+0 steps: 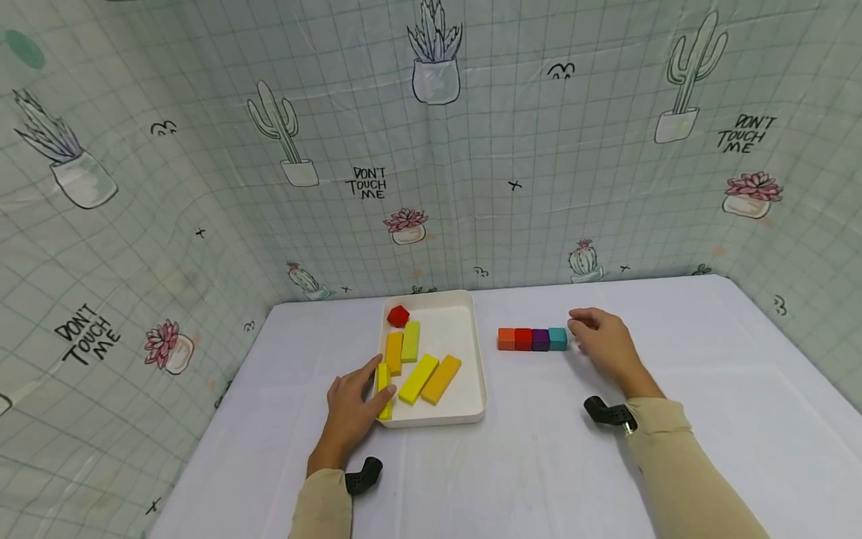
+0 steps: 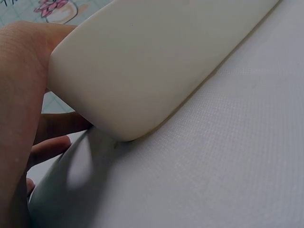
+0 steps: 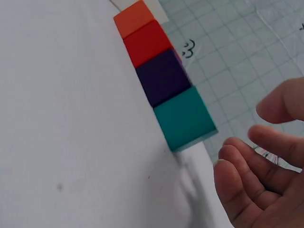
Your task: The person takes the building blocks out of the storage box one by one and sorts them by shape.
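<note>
My left hand [image 1: 353, 404] grips the left side of a white tray [image 1: 450, 326], its thumb over the rim beside a yellow block [image 1: 384, 374]. From the left wrist, the thumb reaches over the tray wall [image 2: 137, 66] and other fingers sit below, outside it. To the right of the tray, a row of cubes lies end to end: orange [image 1: 506, 339], red [image 1: 523, 339], purple [image 1: 540, 340] and teal [image 1: 557, 339]. Just past the teal end is my right hand [image 1: 604, 344], holding nothing, fingers loosely bent and thumb apart from them.
Inside the tray lie a red many-sided piece [image 1: 399, 316], an amber block [image 1: 393, 353], a lime block [image 1: 410, 342], another yellow block [image 1: 418, 379] and a second amber block [image 1: 441, 379]. A white cloth [image 1: 539, 464] covers the table; a printed curtain [image 1: 471, 150] hangs behind.
</note>
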{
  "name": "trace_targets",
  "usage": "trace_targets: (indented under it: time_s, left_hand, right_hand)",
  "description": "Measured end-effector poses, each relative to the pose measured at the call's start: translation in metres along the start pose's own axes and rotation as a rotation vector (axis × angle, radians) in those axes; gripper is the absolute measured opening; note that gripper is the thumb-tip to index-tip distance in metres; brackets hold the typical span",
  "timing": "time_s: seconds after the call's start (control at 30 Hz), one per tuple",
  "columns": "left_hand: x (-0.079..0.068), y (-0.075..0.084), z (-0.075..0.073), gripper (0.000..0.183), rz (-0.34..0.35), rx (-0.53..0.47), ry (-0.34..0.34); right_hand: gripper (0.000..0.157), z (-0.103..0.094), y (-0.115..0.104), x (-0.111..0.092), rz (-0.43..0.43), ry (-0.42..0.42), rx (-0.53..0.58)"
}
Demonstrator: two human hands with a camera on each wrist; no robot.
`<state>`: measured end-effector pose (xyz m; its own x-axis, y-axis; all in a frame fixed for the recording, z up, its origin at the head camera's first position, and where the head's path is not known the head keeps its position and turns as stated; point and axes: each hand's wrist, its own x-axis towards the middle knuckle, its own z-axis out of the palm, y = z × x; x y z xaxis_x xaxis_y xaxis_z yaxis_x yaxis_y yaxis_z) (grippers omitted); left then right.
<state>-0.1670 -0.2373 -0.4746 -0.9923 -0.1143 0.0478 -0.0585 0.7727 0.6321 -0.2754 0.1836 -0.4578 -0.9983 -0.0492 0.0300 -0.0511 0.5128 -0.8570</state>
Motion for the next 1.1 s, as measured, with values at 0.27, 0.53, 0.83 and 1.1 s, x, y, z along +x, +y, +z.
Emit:
trace_targets:
  time_s: [0.27, 0.53, 0.83, 1.1]
  left_hand:
    - [0.002, 0.001, -0.003, 0.068, 0.006, 0.011, 0.003]
    - [0.000, 0.001, -0.003, 0.068, -0.010, 0.012, 0.005]
    - [0.000, -0.002, -0.002, 0.068, -0.006, 0.005, 0.014]
    - [0.001, -0.002, 0.003, 0.066, 0.018, 0.004, 0.020]
  right_hand:
    - [0.042, 0.011, -0.022, 0.008, -0.018, -0.008, 0.116]
    - [0.042, 0.033, -0.050, 0.019, -0.045, -0.103, 0.167]
    - [0.032, 0.065, -0.087, 0.030, -0.075, -0.192, 0.224]
    - [0.038, 0.088, -0.102, 0.038, -0.051, -0.290, 0.263]
